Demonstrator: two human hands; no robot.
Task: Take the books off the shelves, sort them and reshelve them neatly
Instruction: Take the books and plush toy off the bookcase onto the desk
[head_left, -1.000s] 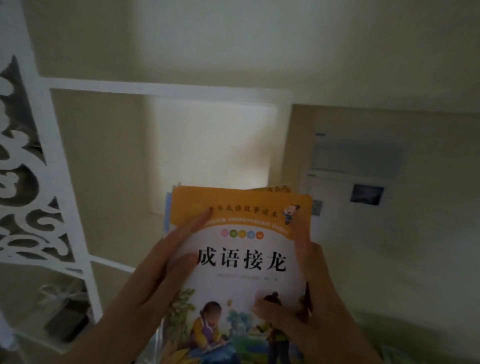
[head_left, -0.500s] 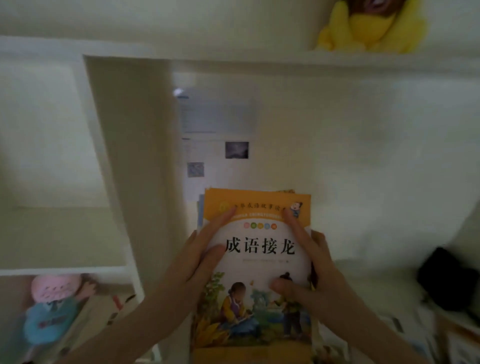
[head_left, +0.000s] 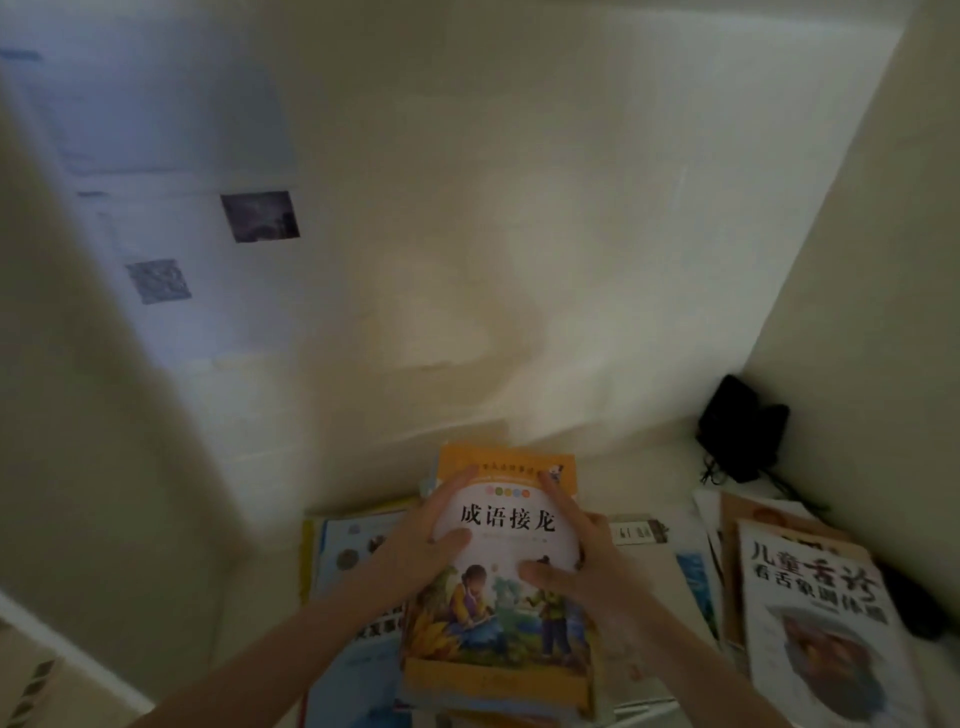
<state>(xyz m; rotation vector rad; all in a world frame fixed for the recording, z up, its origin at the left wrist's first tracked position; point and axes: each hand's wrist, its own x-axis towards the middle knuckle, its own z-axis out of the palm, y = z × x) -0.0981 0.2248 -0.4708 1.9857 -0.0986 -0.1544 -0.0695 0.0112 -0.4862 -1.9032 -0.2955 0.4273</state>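
Both my hands grip a small stack topped by an orange-bordered illustrated paperback book (head_left: 506, 623), low in the centre of the frame. My left hand (head_left: 426, 540) clasps its left edge, thumb and forefinger on the cover; my right hand (head_left: 592, 566) clasps the right edge likewise. Around it, flat on the white tabletop (head_left: 649, 467), lie a blue-covered book (head_left: 337, 551) at lower left and a white-covered book with black characters (head_left: 810, 603) at lower right. A black object (head_left: 743, 426) sits in the right corner, too dim to identify.
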